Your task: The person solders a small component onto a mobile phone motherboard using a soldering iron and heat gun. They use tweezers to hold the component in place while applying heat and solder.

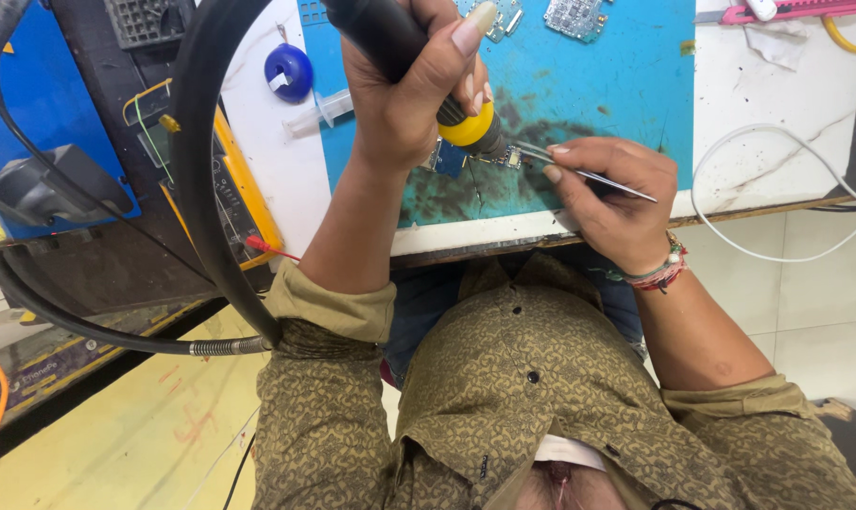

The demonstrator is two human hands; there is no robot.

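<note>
While our left hand (404, 104) gripped the black, yellow-collared hot-air handpiece (419, 61) and our right hand (612, 194) pinched slim steel tweezers (589, 173), the small, light, fragile-looking circuit board (475, 157) lay on the blue mat (617, 85), probably best held by its edges.

A black-handled hot-air tool (419, 66) with a yellow collar and a dark metal nozzle slants down toward the blue work mat (626, 85), its tip just above a small blue circuit board (447, 157). The board lies flat near the mat's front edge, on a dark scorched patch. Thin steel tweezers (589, 174) lie almost level, tips meeting the board's right end, just beside the nozzle.
</note>
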